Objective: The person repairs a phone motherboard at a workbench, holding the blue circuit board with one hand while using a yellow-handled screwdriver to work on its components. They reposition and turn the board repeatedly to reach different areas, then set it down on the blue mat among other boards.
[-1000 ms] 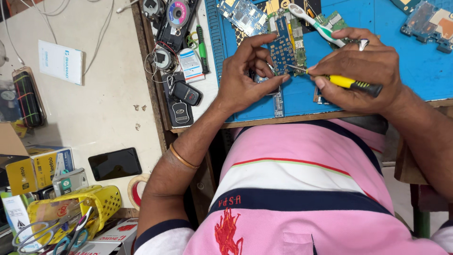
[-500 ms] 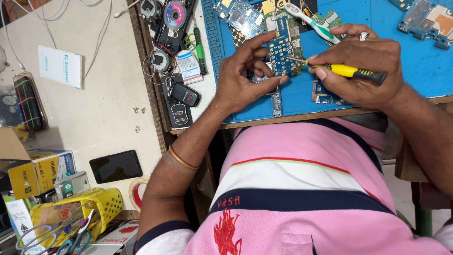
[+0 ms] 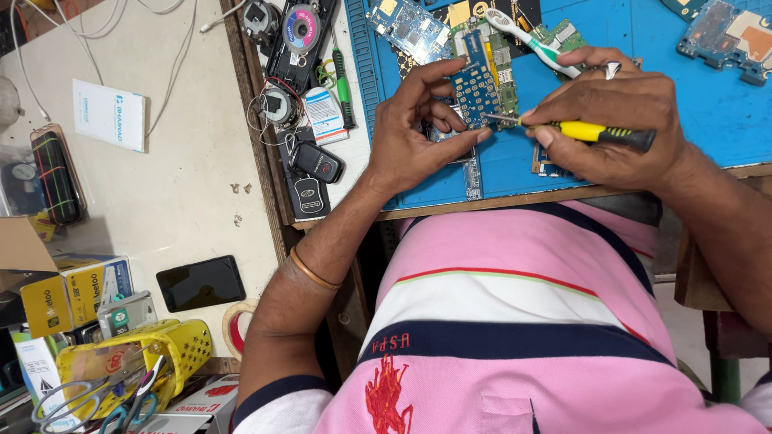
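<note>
Two fingers under circuit board

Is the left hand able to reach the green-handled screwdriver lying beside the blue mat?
Probably yes: the green-handled screwdriver lies uncovered near the left hand, which now steadies a blue circuit board.

A yellow basket stands at the lower left, with scissors in it and a small grey device just above it. Just right of the basket lie a tape roll and, above that, a dark phone, while yellow boxes sit to its upper left. Far above the basket, a white card rests on the pale surface, two black key fobs lie well to the basket's upper right, and a white-and-green toothbrush lies farther right still, on a blue mat.
</note>
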